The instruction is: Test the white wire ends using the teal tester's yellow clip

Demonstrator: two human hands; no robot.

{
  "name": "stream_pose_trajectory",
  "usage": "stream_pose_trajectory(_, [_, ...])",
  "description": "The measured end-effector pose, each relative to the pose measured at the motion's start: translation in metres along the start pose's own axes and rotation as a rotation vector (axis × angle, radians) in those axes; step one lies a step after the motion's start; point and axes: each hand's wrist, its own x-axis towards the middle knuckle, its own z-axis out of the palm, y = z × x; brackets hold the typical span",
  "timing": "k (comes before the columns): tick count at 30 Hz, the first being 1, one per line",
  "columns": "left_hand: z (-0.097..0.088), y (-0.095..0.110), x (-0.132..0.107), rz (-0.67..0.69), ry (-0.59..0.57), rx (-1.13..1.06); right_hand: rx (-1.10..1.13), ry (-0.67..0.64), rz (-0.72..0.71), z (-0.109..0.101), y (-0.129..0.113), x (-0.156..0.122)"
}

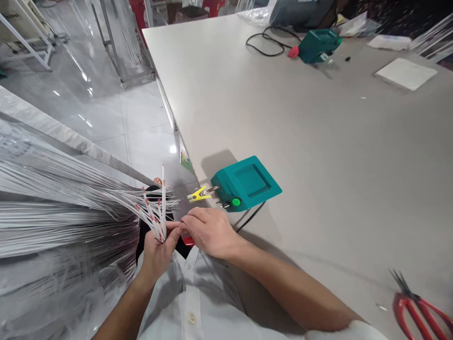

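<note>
My left hand [158,250] is closed around a small bunch of white wires [163,203] with red marks near their ends, which stick up above the fingers. My right hand [212,231] meets the left fingertips in a pinch; what lies between its fingers is hidden. A bit of a red object [188,241] shows just under the two hands. Just beyond my right hand, at the table edge, is a teal device [247,184] with a green button and a yellow-handled clip [198,193] on its side.
Long bundles of white wires [71,203] stretch out at the left. Red-handled scissors [414,302] lie at the table's [336,156] lower right. Farther back are a second teal device [318,45], a black cable [272,40] and a white pad [406,74]. A wheeled metal rack [116,52] stands beyond.
</note>
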Motion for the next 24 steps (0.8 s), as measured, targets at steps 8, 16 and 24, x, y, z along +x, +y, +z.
stream_pose_trajectory(8, [0.004, 0.003, -0.003, 0.195, 0.098, 0.122, 0.323, -0.191, 0.392, -0.008, -0.005, 0.007])
stream_pose_trajectory(16, [-0.008, -0.013, 0.0, 0.097, -0.02, -0.007, 0.902, -0.386, 0.671, -0.01, 0.005, 0.009])
stream_pose_trajectory(24, [0.008, -0.001, -0.006, 0.082, 0.147, -0.004, 1.622, -0.46, 0.977, 0.002, 0.009, 0.008])
